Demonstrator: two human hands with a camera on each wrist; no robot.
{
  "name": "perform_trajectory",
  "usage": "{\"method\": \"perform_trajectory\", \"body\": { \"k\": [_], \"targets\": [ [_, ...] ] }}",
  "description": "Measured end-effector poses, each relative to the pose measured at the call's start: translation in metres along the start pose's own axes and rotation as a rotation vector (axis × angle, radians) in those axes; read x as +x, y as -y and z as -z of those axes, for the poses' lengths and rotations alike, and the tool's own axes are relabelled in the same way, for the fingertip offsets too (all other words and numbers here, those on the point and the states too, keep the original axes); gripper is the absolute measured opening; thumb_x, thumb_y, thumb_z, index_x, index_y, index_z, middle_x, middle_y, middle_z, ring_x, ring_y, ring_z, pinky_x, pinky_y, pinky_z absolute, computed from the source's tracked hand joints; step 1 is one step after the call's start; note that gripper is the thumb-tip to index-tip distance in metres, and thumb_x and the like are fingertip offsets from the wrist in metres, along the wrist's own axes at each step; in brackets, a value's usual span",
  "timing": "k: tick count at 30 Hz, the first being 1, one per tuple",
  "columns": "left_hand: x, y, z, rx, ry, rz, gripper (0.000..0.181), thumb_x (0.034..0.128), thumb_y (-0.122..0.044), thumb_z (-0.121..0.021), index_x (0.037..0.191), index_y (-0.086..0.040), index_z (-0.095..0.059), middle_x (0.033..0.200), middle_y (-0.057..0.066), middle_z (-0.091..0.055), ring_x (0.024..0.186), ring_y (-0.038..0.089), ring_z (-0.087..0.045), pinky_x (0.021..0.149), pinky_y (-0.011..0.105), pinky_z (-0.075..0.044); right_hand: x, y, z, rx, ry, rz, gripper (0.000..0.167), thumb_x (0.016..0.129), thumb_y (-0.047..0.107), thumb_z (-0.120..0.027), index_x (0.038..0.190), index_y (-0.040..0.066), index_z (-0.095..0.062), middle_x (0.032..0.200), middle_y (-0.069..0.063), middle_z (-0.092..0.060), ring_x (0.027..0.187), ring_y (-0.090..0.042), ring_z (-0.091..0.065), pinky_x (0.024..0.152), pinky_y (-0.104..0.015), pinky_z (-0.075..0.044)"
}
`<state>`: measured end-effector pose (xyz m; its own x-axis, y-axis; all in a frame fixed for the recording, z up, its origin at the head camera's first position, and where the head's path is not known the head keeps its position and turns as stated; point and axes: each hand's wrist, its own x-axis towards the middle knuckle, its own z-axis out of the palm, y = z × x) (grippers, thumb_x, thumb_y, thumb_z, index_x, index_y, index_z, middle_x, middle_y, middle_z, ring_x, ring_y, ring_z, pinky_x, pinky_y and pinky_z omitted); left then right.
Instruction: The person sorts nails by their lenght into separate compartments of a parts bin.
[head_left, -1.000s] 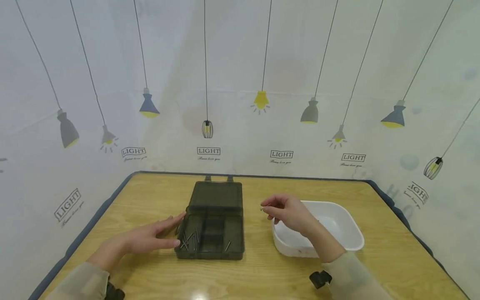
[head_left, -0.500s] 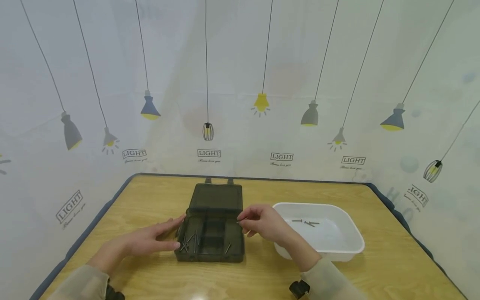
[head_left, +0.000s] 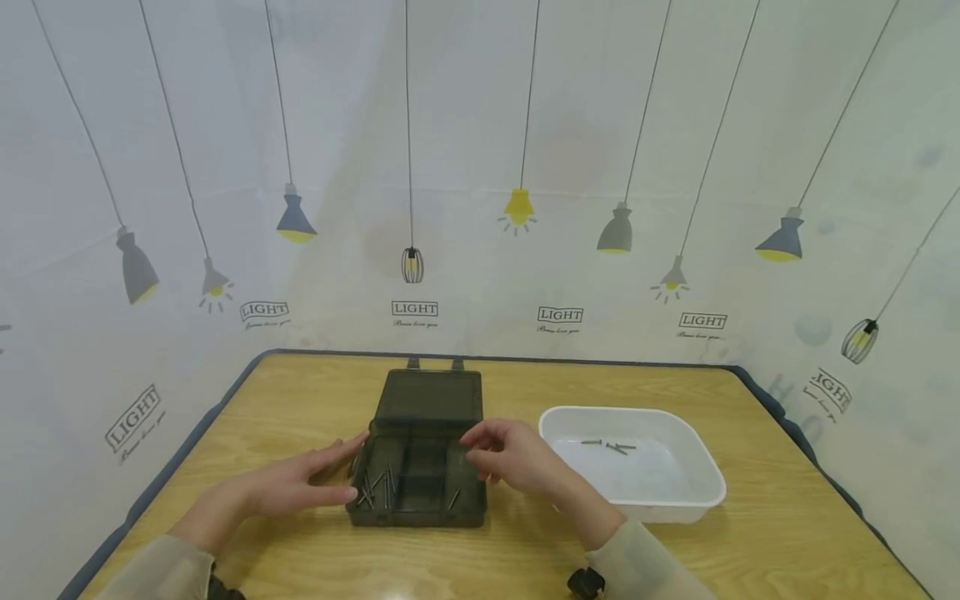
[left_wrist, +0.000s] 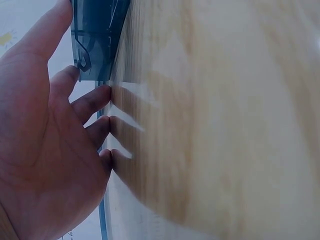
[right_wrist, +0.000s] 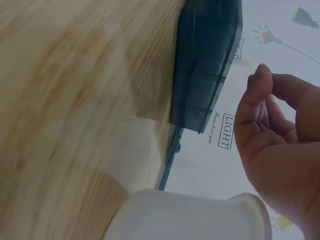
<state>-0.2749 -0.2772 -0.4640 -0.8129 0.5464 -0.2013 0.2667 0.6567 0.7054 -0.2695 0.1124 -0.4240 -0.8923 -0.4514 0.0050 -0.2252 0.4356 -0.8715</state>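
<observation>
A dark translucent compartment box (head_left: 420, 479) lies with its lid (head_left: 429, 396) folded back. Several screws (head_left: 386, 483) are in its left compartment and one screw (head_left: 454, 499) is in the right one. My left hand (head_left: 292, 481) has its fingers extended, touching the box's left side; in the left wrist view the left hand (left_wrist: 55, 130) has its other fingertips on the table. My right hand (head_left: 517, 457) is over the box's right edge. In the right wrist view the right hand's (right_wrist: 280, 125) thumb and index fingertip meet; the small screw pinched there is hidden now.
A white tray (head_left: 705, 492) stands right of the box with several screws (head_left: 615, 447) inside. The wooden table (head_left: 300, 567) has a dark-edged border, and a light curtain (head_left: 480, 108) printed with lamps hangs behind and at both sides.
My right hand has moved left from the tray's near-left rim to above the box's right compartment, bringing the pinched screw. The left hand has stayed at the box.
</observation>
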Motion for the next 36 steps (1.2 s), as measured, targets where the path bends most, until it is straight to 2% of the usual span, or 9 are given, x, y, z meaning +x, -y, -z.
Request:
{"method": "perform_trajectory", "body": {
  "k": [5,7,13,18,23,28,32,36],
  "targets": [
    [0.000,-0.001,0.000,0.007,0.001,-0.003,0.088,0.1077,-0.054,-0.066,0.177,-0.037,-0.016,0.184,0.018,-0.015,0.169,0.053,-0.006,0.128,0.082,-0.012,-0.008,-0.001,0.010,-0.010,-0.011,-0.007,0.024,0.106,0.016,-0.072,0.125,0.002,-0.075,0.105,-0.020,-0.075,0.077,-0.016,-0.070,0.072,-0.044,-0.064],
    [0.000,-0.002,0.000,0.011,-0.002,-0.003,0.088,0.1076,-0.054,-0.066,0.177,-0.036,-0.017,0.184,0.018,-0.015,0.169,0.053,-0.006,0.128,0.082,-0.012,-0.012,-0.001,0.018,-0.015,-0.015,-0.002,0.023,0.107,0.020,-0.072,0.124,0.005,-0.076,0.105,-0.019,-0.076,0.078,-0.017,-0.071,0.072,-0.044,-0.064],
    [0.000,-0.003,0.001,0.021,-0.011,0.003,0.088,0.1073,-0.055,-0.067,0.177,-0.037,-0.017,0.184,0.018,-0.015,0.169,0.053,-0.007,0.127,0.084,-0.013,-0.030,-0.005,0.051,-0.043,-0.045,-0.012,0.021,0.108,0.028,-0.071,0.121,0.011,-0.077,0.097,-0.004,-0.075,0.080,-0.018,-0.071,0.067,-0.032,-0.059],
    [0.000,-0.001,0.001,0.017,-0.008,0.004,0.087,0.1075,-0.055,-0.066,0.177,-0.039,-0.017,0.184,0.018,-0.014,0.169,0.053,-0.007,0.127,0.083,-0.015,-0.046,-0.017,0.085,-0.065,-0.086,-0.038,0.024,0.109,0.027,-0.071,0.123,0.009,-0.076,0.108,-0.012,-0.077,0.083,-0.020,-0.070,0.066,-0.031,-0.057],
    [0.000,0.001,0.000,0.028,-0.003,0.002,0.087,0.1080,-0.054,-0.066,0.177,-0.038,-0.017,0.184,0.019,-0.013,0.169,0.053,-0.009,0.127,0.082,-0.018,-0.057,-0.042,0.119,-0.096,-0.130,-0.107,0.034,0.108,0.031,-0.073,0.131,0.005,-0.073,0.116,-0.016,-0.076,0.090,-0.022,-0.069,0.071,-0.033,-0.058],
    [0.000,0.000,0.000,0.019,0.003,0.016,0.085,0.1083,-0.054,-0.065,0.177,-0.039,-0.017,0.184,0.020,-0.012,0.169,0.054,-0.010,0.126,0.083,-0.019,-0.066,-0.068,0.144,-0.172,-0.166,-0.180,0.036,0.107,0.028,-0.073,0.134,0.004,-0.072,0.110,-0.012,-0.075,0.092,-0.023,-0.066,0.072,-0.034,-0.057],
    [0.001,0.000,0.000,0.016,0.008,0.021,0.085,0.1085,-0.054,-0.065,0.177,-0.040,-0.017,0.185,0.019,-0.012,0.169,0.054,-0.009,0.126,0.084,-0.018,-0.070,-0.082,0.156,-0.209,-0.186,-0.247,0.032,0.107,0.021,-0.072,0.134,0.004,-0.072,0.113,-0.011,-0.074,0.095,-0.024,-0.065,0.074,-0.036,-0.056],
    [0.001,0.002,-0.001,0.018,0.008,0.015,0.085,0.1087,-0.054,-0.065,0.177,-0.040,-0.017,0.185,0.018,-0.013,0.169,0.054,-0.008,0.126,0.084,-0.017,-0.069,-0.091,0.159,-0.220,-0.210,-0.337,0.026,0.105,0.016,-0.072,0.130,0.008,-0.074,0.117,-0.010,-0.074,0.095,-0.023,-0.064,0.075,-0.035,-0.056]
  ]
}}
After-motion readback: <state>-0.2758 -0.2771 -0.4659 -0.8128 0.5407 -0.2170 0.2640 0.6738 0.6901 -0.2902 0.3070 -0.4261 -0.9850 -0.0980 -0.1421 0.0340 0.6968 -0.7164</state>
